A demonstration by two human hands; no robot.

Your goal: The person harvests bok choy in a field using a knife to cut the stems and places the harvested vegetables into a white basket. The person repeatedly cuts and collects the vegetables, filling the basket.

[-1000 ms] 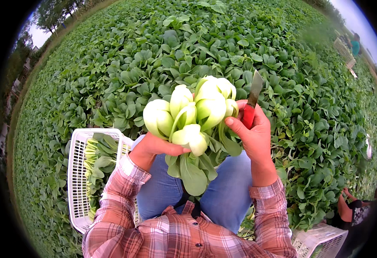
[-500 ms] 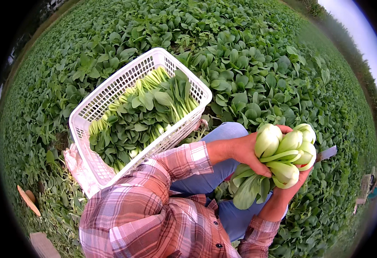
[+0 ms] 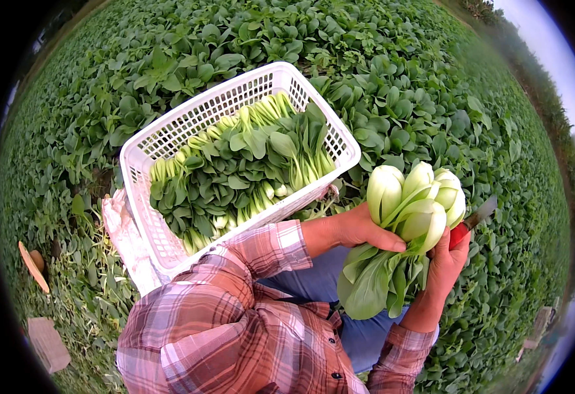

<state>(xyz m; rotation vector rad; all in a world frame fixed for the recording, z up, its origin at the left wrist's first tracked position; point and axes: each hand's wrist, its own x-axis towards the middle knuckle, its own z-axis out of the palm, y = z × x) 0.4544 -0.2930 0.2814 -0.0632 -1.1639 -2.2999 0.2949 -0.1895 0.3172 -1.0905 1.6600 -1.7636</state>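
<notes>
My left hand (image 3: 363, 230) is closed round a bunch of bok choy (image 3: 421, 223), its thumb across the stalks. The pale, thick stem bases point up and away from me, and the green leaves hang toward my lap. My right hand (image 3: 448, 259) is at the right side of the bunch with its fingers wrapped round the red handle of a knife (image 3: 458, 234). Past that hand, the metal blade sticks out to the upper right. How far the right fingers also press on the stalks is partly hidden by the bunch.
A white slatted plastic basket (image 3: 192, 113) with rows of bok choy (image 3: 235, 177) stands on my left. Pale plastic sheeting (image 3: 122, 233) lies beside it. Leafy crop (image 3: 392, 79) surrounds me. A straw hat (image 3: 33, 266) and a flat, pale brown piece (image 3: 48, 345) are at far left.
The bunch has shifted a little left and up, with more of its leaves showing. My right hand has come from beneath to its side, exposing the knife's red handle. The basket appears further right.
</notes>
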